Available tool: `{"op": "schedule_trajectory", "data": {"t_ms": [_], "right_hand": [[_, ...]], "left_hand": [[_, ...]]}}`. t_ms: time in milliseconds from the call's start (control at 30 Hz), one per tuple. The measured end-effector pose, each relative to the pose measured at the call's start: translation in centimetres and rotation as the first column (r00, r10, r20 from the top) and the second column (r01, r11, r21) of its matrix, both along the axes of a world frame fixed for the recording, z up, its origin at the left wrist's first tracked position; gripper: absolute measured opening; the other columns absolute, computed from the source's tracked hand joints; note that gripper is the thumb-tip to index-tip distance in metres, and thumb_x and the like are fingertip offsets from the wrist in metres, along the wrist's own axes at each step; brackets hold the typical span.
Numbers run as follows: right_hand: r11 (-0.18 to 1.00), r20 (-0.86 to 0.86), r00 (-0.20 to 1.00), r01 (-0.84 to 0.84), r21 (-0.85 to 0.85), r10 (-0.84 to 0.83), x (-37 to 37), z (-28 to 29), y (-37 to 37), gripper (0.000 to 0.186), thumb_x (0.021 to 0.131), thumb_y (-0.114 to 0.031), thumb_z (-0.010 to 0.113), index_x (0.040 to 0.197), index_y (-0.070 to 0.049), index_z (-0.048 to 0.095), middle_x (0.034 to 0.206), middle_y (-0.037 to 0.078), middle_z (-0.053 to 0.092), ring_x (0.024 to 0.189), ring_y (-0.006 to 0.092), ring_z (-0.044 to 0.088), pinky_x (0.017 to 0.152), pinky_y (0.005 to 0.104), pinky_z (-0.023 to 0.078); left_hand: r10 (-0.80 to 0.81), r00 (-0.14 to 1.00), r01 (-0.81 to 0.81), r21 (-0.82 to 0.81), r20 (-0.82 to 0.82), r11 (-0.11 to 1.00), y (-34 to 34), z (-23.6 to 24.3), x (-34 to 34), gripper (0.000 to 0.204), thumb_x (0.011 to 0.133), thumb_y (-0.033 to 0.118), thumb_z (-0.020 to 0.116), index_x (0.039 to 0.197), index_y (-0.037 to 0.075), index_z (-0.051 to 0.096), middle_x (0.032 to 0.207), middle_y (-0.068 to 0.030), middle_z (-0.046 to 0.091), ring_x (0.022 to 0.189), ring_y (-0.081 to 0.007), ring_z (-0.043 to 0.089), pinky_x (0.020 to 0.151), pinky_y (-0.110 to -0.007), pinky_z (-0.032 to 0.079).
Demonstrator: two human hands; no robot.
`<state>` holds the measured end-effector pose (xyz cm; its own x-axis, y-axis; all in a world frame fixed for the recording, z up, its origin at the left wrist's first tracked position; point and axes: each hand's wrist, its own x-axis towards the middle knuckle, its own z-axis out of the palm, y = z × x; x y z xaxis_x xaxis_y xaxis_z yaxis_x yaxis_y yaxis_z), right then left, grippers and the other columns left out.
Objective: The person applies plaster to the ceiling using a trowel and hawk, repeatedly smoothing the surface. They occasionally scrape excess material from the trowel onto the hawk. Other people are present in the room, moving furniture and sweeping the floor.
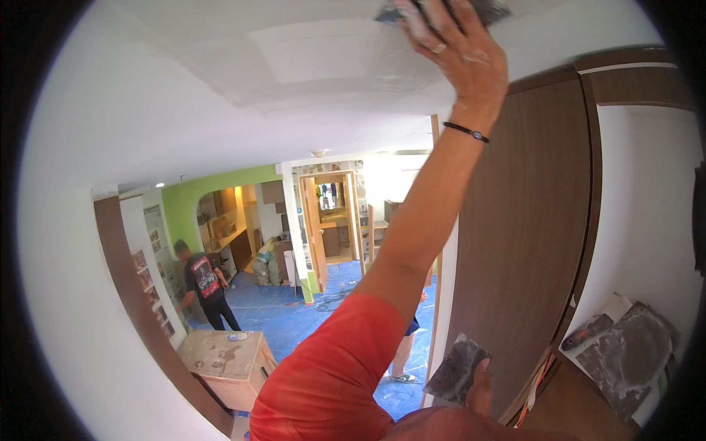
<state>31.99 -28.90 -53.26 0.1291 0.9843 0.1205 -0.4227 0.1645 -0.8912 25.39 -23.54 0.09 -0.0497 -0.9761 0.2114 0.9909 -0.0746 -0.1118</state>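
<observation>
My left hand (467, 55) reaches up to the pale ceiling (309, 55), with a ring on one finger and a dark band at the wrist. Its fingers are closed on a dark flat putty spreader (494, 10) pressed against the ceiling, partly cut off by the upper edge. Around it, damp-looking grey patches of filler spread to the left. Low at the right, my right hand (480, 389) grips a dark rectangular plate (457, 369) with whitish smears, its thumb over the face and its other fingers hidden.
A tall brown wardrobe panel (526, 220) stands close on the right. Beyond it lies a smeared dark board (625, 353) near some wires (535, 389). A wooden cabinet (220, 356) is at lower left. A person in black (206, 283) stands on blue floor sheeting (287, 323); another is partly hidden behind my arm.
</observation>
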Motion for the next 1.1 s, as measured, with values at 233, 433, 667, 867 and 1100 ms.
{"op": "schedule_trajectory", "data": {"t_ms": [233,433,667,867,1100], "right_hand": [[0.998,-0.076,0.996,-0.04,0.046,0.044,-0.7,-0.1,0.1,0.062,0.108,-0.053,0.04,0.119,0.004,0.061,0.106,0.011,0.068,0.09,0.0193,0.067,0.08,0.0345,0.056],[0.986,-0.032,0.989,-0.142,0.092,0.146,-1.4,0.0,1.5,0.061,0.108,-0.052,0.039,0.118,0.004,0.061,0.104,0.011,0.069,0.084,0.0182,0.068,0.079,0.0342,0.057],[0.975,0.031,0.975,-0.222,0.024,0.221,-2.1,0.5,2.1,0.061,0.109,-0.052,0.038,0.115,0.004,0.062,0.102,0.011,0.069,0.083,0.0183,0.069,0.078,0.034,0.058],[0.994,0.09,0.991,-0.105,0.015,0.103,-1.4,0.1,1.0,0.062,0.107,-0.055,0.039,0.116,0.002,0.062,0.101,0.009,0.069,0.085,0.0199,0.069,0.081,0.0347,0.058],[0.999,-0.333,0.943,-0.004,-0.054,-0.014,-0.7,0.7,0.0,0.06,0.106,-0.053,0.045,0.132,0.0,0.053,0.123,0.014,0.063,0.106,0.0259,0.066,0.089,0.0388,0.056]], "left_hand": [[-0.165,0.937,0.084,-0.261,-0.308,0.962,0.5,-6.7,-4.4,0.054,0.101,0.0,0.04,0.153,-0.009,0.026,0.148,-0.0319,0.038,0.138,-0.0467,0.035,0.112,-0.055,0.031],[0.181,0.981,-0.178,0.049,-0.076,0.983,-10.3,-2.9,-21.1,0.052,0.1,-0.002,0.04,0.149,-0.015,0.026,0.146,-0.0366,0.037,0.138,-0.0489,0.035,0.114,-0.055,0.029],[0.086,0.996,-0.086,-0.015,-0.016,0.996,-11.3,-0.2,-21.8,0.054,0.098,-0.001,0.042,0.149,-0.013,0.029,0.144,-0.0355,0.04,0.13,-0.0477,0.042,0.106,-0.058,0.035],[-0.069,0.998,0.067,-0.187,-0.001,0.98,-7.6,-1.3,-12.5,0.066,0.087,-0.009,0.054,0.151,-0.001,0.041,0.152,-0.0283,0.041,0.14,-0.0408,0.039,0.109,-0.05,0.04],[-0.195,0.86,-0.013,-0.403,-0.471,0.915,-1.7,-7.4,-3.9,0.07,0.082,-0.013,0.051,0.15,-0.003,0.041,0.153,-0.0235,0.04,0.141,-0.0438,0.036,0.112,-0.056,0.034]]}}
